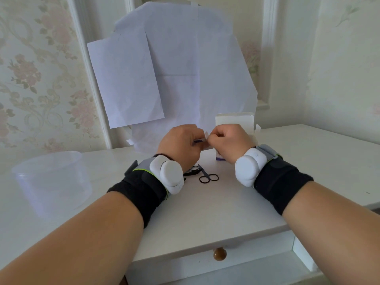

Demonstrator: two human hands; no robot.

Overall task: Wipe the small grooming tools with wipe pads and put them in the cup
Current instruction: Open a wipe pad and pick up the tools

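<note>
My left hand (181,144) and my right hand (228,140) meet above the table, and both pinch a small white and purple wipe pad packet (202,139) between their fingertips. Below them on the white table (205,202) lie small black scissors (207,176). Another black tool (192,170) lies just left of the scissors, partly hidden by my left wrist. A clear plastic cup (51,177) stands at the far left of the table. A white box of wipe pads (236,120) stands open behind my right hand.
White paper sheets (174,68) cover the mirror behind the table. A drawer with a round brown knob (219,254) sits under the table's front edge. Floral wallpaper lines both sides.
</note>
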